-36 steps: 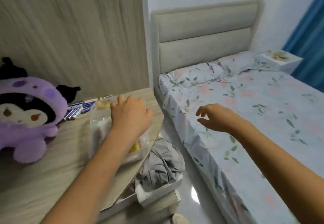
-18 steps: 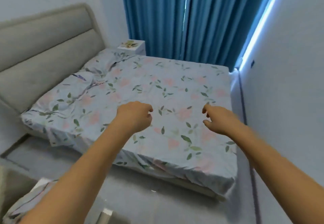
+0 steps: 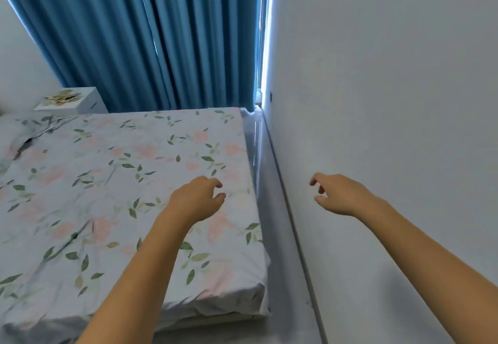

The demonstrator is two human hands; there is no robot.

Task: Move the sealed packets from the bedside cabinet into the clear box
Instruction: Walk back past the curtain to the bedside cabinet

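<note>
No sealed packets, bedside cabinet with packets or clear box can be seen from the head camera, so where they are cannot be told. The left hand (image 3: pixel 198 200) hangs over the floral bed sheet (image 3: pixel 113 182), fingers loosely curled and grasping nothing. The right hand (image 3: pixel 338 194) is raised before the white wall (image 3: pixel 390 101), fingers apart and empty, with blue curtains (image 3: pixel 151 39) beyond.
</note>
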